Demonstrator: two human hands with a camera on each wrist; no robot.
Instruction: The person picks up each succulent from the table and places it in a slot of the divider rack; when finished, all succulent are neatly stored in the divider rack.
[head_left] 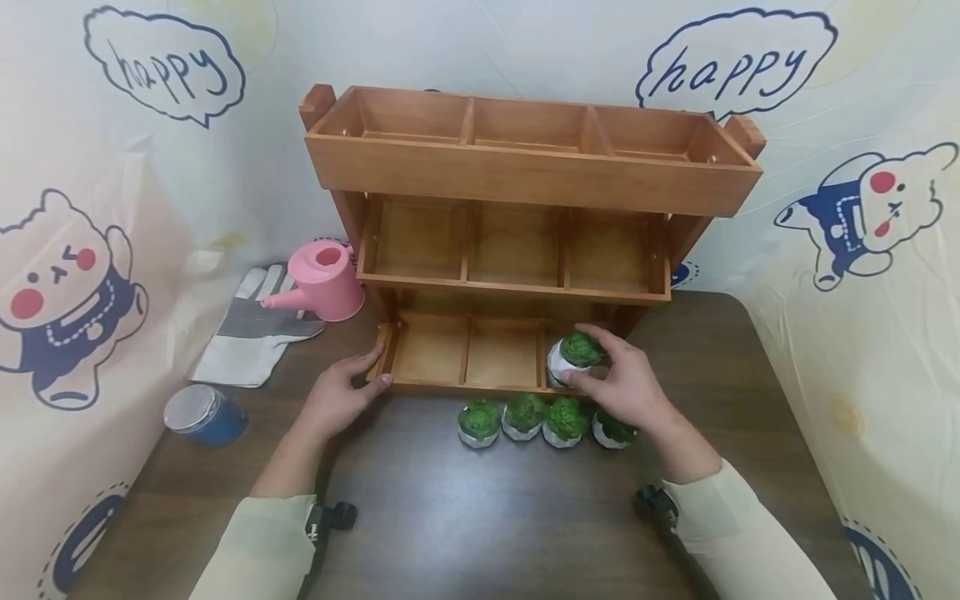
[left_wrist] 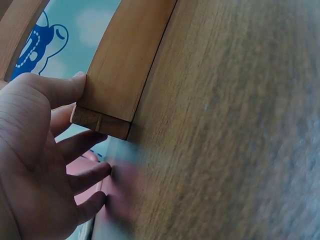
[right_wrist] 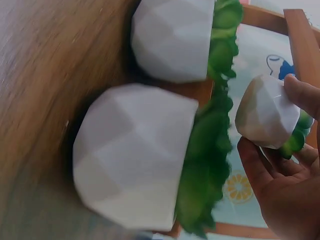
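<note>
My right hand (head_left: 632, 385) pinches a small potted succulent (head_left: 579, 349) with green leaves and a white faceted pot. It holds this plant over the right compartment of the lowest tier of a wooden shelf (head_left: 532, 177). In the right wrist view, thumb and fingers lie on either side of the white pot (right_wrist: 265, 112). At the left end of that lowest tier, my left hand (head_left: 341, 396) grips the corner, the thumb on the front board (left_wrist: 120, 65). Several more potted succulents (head_left: 478, 421) stand in a row on the table before the shelf; my right hand partly covers the rightmost.
A pink watering can (head_left: 330, 283) stands left of the shelf, by grey-and-white gloves (head_left: 243, 342). Nearer the table's left edge is a blue jar (head_left: 213, 417) with a silver lid. Printed cloth (head_left: 480, 42) hangs behind and at both sides of the dark wooden table (head_left: 450, 517).
</note>
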